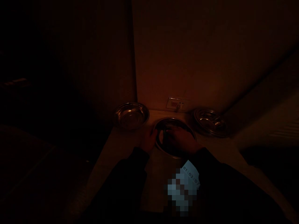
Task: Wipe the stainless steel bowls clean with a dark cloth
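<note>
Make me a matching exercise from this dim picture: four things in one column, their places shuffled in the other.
Things
1. left hand
2. right hand
3. power socket
4. lit screen

Places
A. beyond the middle bowl
B. lowest of the four in the picture
C. at the middle bowl's left rim
D. reaching over the middle bowl from its right side

Pairs: 1-C, 2-D, 3-A, 4-B

A lit screen (185,186) reads "01:03:0", its last digit unclear.
</note>
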`<action>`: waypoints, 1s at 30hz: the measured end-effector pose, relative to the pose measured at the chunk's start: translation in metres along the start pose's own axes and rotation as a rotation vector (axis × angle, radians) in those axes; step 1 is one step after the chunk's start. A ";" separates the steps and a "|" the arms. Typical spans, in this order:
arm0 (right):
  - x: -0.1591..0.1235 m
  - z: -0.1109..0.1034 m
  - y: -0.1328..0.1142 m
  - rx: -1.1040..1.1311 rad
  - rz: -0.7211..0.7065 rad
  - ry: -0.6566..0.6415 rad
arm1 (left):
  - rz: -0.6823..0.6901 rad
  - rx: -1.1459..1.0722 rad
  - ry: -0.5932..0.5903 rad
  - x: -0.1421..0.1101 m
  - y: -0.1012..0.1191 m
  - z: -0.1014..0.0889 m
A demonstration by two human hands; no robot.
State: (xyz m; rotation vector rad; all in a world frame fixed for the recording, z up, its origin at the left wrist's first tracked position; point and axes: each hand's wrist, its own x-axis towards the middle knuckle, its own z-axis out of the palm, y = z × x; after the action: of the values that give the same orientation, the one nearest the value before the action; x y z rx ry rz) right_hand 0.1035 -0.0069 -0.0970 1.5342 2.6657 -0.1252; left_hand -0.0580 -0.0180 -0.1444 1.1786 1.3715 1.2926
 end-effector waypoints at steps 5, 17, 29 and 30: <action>-0.005 -0.001 -0.002 0.062 -0.105 -0.018 | -0.045 -0.028 0.036 0.002 0.001 -0.001; -0.014 0.007 0.015 0.193 -0.185 -0.112 | -0.039 -0.040 0.042 0.001 0.001 -0.001; 0.008 0.006 -0.007 0.074 -0.109 -0.027 | -0.026 -0.018 0.062 0.002 -0.002 0.001; 0.007 0.005 -0.008 0.078 -0.134 -0.037 | -0.033 -0.011 0.074 0.003 -0.002 0.001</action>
State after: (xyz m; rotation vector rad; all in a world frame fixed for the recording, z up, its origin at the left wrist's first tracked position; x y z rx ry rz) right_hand 0.0929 -0.0054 -0.1028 1.3568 2.7640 -0.2640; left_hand -0.0575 -0.0153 -0.1467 1.1058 1.4302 1.3303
